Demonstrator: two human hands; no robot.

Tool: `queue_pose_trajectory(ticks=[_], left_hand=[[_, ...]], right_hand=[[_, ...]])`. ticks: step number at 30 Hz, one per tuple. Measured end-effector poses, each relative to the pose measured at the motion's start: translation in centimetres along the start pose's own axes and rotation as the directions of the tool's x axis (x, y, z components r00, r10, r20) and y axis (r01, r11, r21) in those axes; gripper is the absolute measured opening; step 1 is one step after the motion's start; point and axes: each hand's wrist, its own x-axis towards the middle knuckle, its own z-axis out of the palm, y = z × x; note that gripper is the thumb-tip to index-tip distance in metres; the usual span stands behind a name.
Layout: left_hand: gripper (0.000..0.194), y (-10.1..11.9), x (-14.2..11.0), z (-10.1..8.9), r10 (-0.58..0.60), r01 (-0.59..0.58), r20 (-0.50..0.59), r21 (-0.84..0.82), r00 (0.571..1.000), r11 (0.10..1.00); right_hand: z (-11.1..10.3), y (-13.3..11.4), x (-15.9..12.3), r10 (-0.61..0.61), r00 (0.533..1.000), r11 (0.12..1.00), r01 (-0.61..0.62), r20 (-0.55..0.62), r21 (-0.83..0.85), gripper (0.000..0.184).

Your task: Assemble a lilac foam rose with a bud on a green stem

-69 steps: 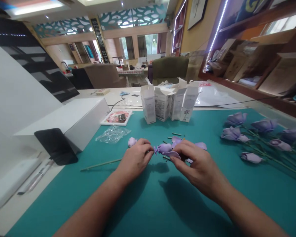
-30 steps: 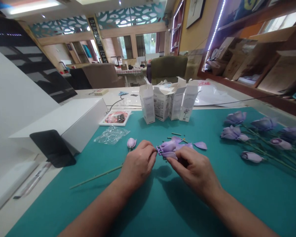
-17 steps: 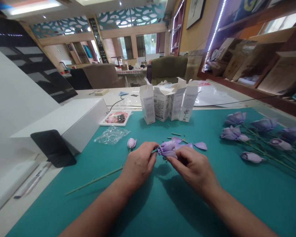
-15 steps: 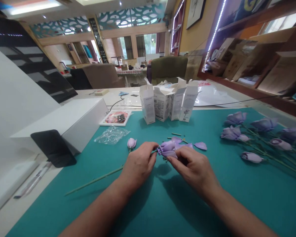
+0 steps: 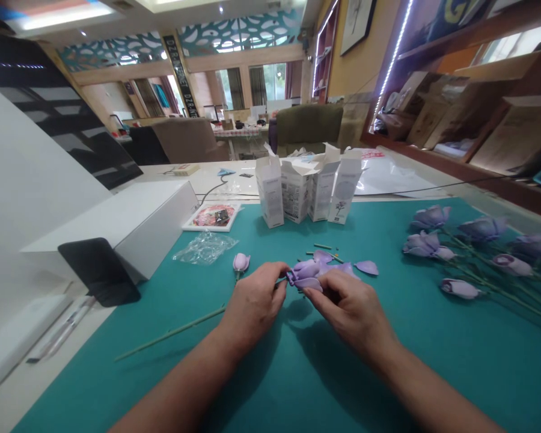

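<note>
Lilac rose head (image 5: 305,272), brick-built by the look of it, was held just above the teal mat (image 5: 478,367), between both hands. Hands were together, clamped on it from either side: left hand (image 5: 252,302) pinched the ribbed purple base (image 5: 291,277), right hand (image 5: 351,314) had its fingers (image 5: 329,294) over the lower petals. Close pinch at the base looked right; petals seemed thin, so force belonged on the base and not on petal edges. Fingers hid the joint, so could not tell how it was seated.

Loose petal (image 5: 366,267) lay just right of the head, short green stem pieces (image 5: 322,245) behind it. Long green stem (image 5: 171,331) and lilac bud (image 5: 241,262) lay left. Full roses on stems (image 5: 428,243) lay far right. White cartons (image 5: 295,192) stood behind, clear plastic bag (image 5: 205,248) to their left.
</note>
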Motion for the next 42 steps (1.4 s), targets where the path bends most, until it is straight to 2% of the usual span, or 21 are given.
queue_pose_trajectory(ticks=[3,5,8,10,12,14,16,18,21,24,27,29,31,33,37,42], left_hand=[[0.022,0.0,0.0,0.1,-0.005,0.005,-0.001,-0.005,1.0,1.0],[0.022,0.0,0.1,0.0,-0.018,0.018,0.011,-0.018,1.0,1.0],[0.021,-0.1,0.5,-0.8,-0.059,0.061,0.035,-0.05,0.998,0.997],[0.02,-0.1,1.0,-1.5,-0.104,0.108,0.049,-0.089,0.993,0.99],[0.019,-0.2,1.6,-2.4,-0.152,0.164,0.08,-0.188,0.985,0.968],[0.019,0.0,2.3,-3.2,-0.19,0.229,0.145,-0.336,0.971,0.914],[0.021,0.3,3.0,-3.9,-0.208,0.291,0.224,-0.462,0.952,0.838],[0.022,0.8,3.5,-4.5,-0.211,0.345,0.296,-0.535,0.932,0.771],[0.022,1.4,4.0,-5.2,-0.206,0.412,0.384,-0.598,0.9,0.688],[0.021,1.7,4.2,-5.8,-0.208,0.465,0.432,-0.659,0.878,0.592],[0.02,1.8,4.5,-6.3,-0.201,0.498,0.464,-0.709,0.863,0.499],[0.021,1.9,4.8,-6.7,-0.187,0.501,0.471,-0.733,0.862,0.46],[0.022,2.0,5.1,-7.1,-0.179,0.49,0.462,-0.748,0.869,0.448],[0.022,2.3,5.4,-7.4,-0.179,0.477,0.446,-0.756,0.877,0.449],[0.02,2.7,5.6,-7.8,-0.172,0.467,0.438,-0.77,0.882,0.434],[0.018,3.1,5.5,-7.8,-0.19,0.458,0.418,-0.788,0.888,0.41]], right_hand=[[0.1,-0.2,0.0,0.004,1.0,1.0,-0.004,0.007,0.011,0.028],[-0.4,-0.4,0.3,-0.002,0.999,1.0,0.001,0.052,0.024,0.027],[-2.2,0.3,1.3,0.047,0.994,0.995,-0.055,0.1,0.08,0.027],[-4.0,2.1,2.1,0.14,0.99,0.988,-0.141,0.031,0.058,0.03],[-5.6,4.9,2.5,0.192,0.98,0.976,-0.196,-0.053,-0.094,0.026],[-6.7,8.1,2.4,0.232,0.973,0.916,-0.214,0.013,-0.339,0.016],[-7.0,10.7,1.9,0.274,0.955,0.828,-0.173,0.116,-0.533,0.025],[-6.7,12.3,1.3,0.319,0.93,0.764,-0.138,0.183,-0.63,0.027],[-5.8,12.8,0.8,0.339,0.92,0.742,-0.135,0.194,-0.657,0.021],[-5.4,12.2,1.2,0.29,0.942,0.77,-0.125,0.17,-0.626,0.022],[-5.9,10.8,2.3,0.257,0.961,0.845,-0.173,0.1,-0.506,0.014],[-6.7,8.9,3.3,0.265,0.963,0.9,-0.225,0.059,-0.373,0.012],[-7.7,6.2,4.2,0.237,0.971,0.945,-0.221,0.042,-0.242,0.015],[-8.7,3.1,4.9,0.171,0.985,0.977,-0.165,0.031,-0.133,0.013],[-10.2,-2.0,5.7,-0.017,0.997,0.999,0.02,0.078,-0.031,0.016],[-10.1,-4.3,5.7,-0.187,0.981,0.982,0.187,0.049,-0.009,0.021]])
